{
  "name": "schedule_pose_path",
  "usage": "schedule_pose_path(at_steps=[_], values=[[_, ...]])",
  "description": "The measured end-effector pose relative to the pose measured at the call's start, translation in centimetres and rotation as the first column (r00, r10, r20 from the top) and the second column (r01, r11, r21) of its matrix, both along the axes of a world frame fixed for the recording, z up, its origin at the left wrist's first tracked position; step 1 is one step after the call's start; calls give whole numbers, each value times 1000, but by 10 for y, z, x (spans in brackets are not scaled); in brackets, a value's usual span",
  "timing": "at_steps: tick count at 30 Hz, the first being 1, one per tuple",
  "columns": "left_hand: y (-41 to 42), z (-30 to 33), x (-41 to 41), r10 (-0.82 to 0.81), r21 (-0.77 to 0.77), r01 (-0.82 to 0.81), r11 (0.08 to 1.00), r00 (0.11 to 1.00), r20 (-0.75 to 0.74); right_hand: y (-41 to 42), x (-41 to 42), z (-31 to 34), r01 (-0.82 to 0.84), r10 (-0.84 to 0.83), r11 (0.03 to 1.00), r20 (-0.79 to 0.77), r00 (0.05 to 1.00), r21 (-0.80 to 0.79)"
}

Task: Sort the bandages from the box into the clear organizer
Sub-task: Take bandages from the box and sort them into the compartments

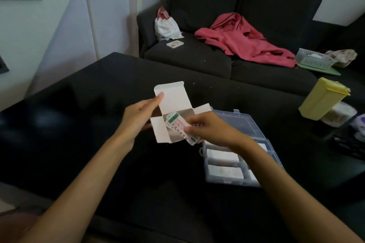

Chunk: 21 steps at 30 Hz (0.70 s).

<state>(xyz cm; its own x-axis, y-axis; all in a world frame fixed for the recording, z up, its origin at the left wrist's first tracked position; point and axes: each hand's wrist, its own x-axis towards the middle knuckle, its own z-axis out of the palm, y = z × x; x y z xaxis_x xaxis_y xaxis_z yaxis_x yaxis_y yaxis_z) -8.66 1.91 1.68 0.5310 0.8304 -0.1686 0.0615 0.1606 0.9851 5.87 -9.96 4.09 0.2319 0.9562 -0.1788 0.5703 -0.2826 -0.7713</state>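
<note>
Head view, looking down at a black table [98,89]. No writing clear enough to read anywhere; only green and pink marks seen on the bandages [180,128], too blurred to make out.

At the middle of the table, held up a white box [171,102] with its lid flap and side flaps open. Inside, showed more wrapped strips at the opening. Left hand [138,116] gripped the box from its nine o'clock side, thumb laid flat on the lid flap. Right hand [207,126] pinched a small bunch of bandages, half out of the box, at its four o'clock.

At four o'clock from the box, just beside it, lay the clear organizer [237,156] with its lid swung open toward twelve o'clock. Held white pads in its little rooms, partly hidden under the right arm.

At three o'clock, near the table edge, stood a yellow tub [322,98]. Behind, at twelve o'clock, sat a dark sofa [197,53] with a pink cloth [243,37], a white bag [166,25] and a phone [174,43].
</note>
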Motion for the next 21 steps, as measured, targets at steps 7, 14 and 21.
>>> schedule_pose_path(at_steps=[7, 14, 21], values=[[-2, -16, 1, -3, 180, 11, 984, 999, -47, 15, 3, 7, 321, -332, 941, -472, 817, -107], [20, -36, 19, 102, 291, -74, 954, 991, -83, -14, 16, 2, 303, -308, 947, -584, 751, -108], [-16, -7, 20, 455, 680, -383, 626, 887, 81, -58, 36, -15, 383, -328, 906, -271, 905, 183]])
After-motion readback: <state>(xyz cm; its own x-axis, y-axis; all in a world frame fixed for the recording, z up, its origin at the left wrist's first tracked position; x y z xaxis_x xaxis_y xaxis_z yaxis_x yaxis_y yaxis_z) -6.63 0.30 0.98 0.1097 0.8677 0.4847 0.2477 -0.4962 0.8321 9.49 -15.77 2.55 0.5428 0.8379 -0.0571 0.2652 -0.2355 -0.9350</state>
